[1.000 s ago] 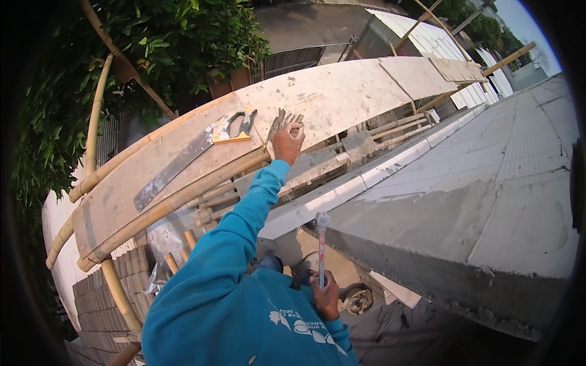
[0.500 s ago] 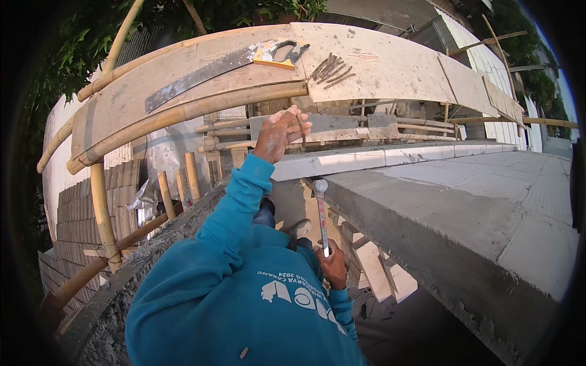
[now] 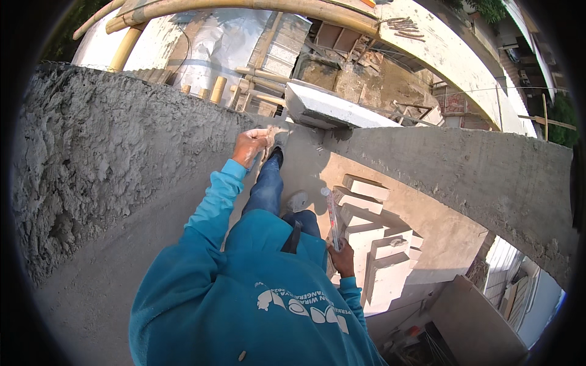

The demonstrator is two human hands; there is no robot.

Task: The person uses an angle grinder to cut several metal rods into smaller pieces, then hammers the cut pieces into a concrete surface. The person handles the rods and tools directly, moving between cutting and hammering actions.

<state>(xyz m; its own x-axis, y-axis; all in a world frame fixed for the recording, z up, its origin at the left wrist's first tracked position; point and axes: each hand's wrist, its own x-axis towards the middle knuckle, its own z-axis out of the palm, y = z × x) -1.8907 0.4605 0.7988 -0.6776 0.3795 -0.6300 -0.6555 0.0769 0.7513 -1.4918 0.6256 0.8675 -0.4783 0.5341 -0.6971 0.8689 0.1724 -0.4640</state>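
My left hand [image 3: 249,148] is raised over the grey wall beside my legs, its fingers pinched round a thin brown stick [image 3: 267,145], blurred and partly hidden by the fingers. Low on the right, my right hand [image 3: 342,258] is closed round the lower end of a straight pale rod [image 3: 333,216]. The rod has red marks along its shaft and a rounded knob at its upper end, and it points up and away from me. Close by this hand, several pale rectangular blocks [image 3: 388,277] lie stacked on the floor below.
A rough cement wall [image 3: 97,146] runs along the left; a smoother grey wall [image 3: 464,158] crosses on the right. A white block [image 3: 336,108] stands at the far corner. Beyond are a bamboo pole [image 3: 262,7] and a board [image 3: 448,46] bearing several thin brown sticks [image 3: 403,26].
My view has swung down and left, bringing the stacked blocks and rough wall into sight. My left hand has come down from near the bamboo platform. My right hand still grips the rod.
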